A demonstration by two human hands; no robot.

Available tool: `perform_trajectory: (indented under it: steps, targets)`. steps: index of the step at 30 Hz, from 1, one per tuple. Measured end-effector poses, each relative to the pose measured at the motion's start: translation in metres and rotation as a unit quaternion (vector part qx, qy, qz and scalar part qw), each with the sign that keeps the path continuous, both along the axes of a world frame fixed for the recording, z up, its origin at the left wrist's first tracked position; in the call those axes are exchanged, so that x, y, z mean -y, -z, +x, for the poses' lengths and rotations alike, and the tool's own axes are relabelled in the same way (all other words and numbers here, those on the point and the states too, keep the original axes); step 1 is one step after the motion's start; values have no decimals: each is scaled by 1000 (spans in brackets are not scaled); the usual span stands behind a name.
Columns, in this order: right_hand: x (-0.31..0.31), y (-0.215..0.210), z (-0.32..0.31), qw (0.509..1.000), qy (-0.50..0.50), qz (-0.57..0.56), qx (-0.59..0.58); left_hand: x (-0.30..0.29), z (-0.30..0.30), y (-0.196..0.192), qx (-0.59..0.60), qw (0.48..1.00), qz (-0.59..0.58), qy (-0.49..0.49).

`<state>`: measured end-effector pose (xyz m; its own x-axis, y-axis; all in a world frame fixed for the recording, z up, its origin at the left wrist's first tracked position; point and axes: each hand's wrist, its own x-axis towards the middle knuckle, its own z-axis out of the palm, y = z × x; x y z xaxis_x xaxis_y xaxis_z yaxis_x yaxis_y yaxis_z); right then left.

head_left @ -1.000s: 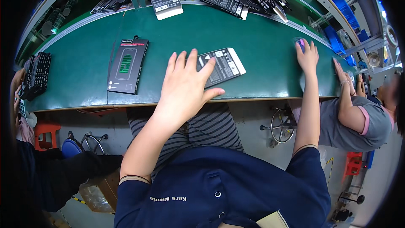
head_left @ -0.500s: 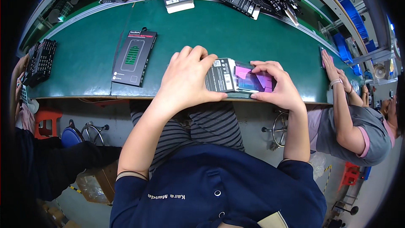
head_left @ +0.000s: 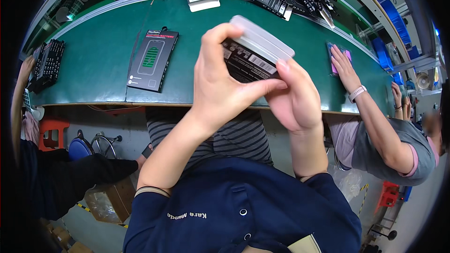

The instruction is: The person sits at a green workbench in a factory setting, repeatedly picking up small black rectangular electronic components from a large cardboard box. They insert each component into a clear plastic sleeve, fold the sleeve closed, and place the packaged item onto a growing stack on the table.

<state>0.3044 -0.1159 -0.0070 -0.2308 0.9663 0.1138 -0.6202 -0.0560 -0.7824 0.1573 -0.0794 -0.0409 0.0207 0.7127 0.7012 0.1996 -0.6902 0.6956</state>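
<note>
The flat black packet with a clear plastic sleeve and white label (head_left: 255, 52) has come up off the green surface (head_left: 98, 65) since a moment ago, when it lay flat near the front edge under both hands; now it is held in the air close to the camera, tilted, its label side facing the person. The left hand (head_left: 220, 84) wraps the packet's left end, thumb on the near face and fingers curled over the far edge, closed firmly on it. The right hand (head_left: 295, 96) has also come in from the right of the surface, where it lay a second ago, and its fingers are bent around the packet's lower right corner, thumb pressing along the near edge (how the fingertips sit on the far side cannot be seen). Lifted like this, the packet looks to be under handling or checking rather than at rest. On the surface to the left lies a black rectangular retail box with a green graphic (head_left: 152, 60), untouched. At the far right a co-worker's hand (head_left: 343, 62) rests flat on a small purple item (head_left: 338, 56).
</note>
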Motion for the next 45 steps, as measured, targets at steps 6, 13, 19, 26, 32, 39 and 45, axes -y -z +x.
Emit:
perform_trajectory:
  steps: [6,13,19,26,32,39,45]
  targets:
    - [-18,31,-37,858,274,359,245,-3,-12,-14,360,897,-130,221]
    - [-19,27,-38,943,210,254,38,-2,-11,-17,323,917,-120,200]
    - [-24,56,-35,908,266,297,131,-11,-8,1,230,971,26,67]
    - [-25,59,-27,705,297,542,347,-2,-48,-8,283,887,-337,140]
    - [-93,63,-30,669,33,555,494,-24,-116,4,37,963,-266,-31]
    - [-172,77,-26,521,108,416,738,-8,-106,-8,-520,775,-226,-278]
    - [-99,55,9,498,75,395,769,-29,-96,3,-540,740,-225,-331]
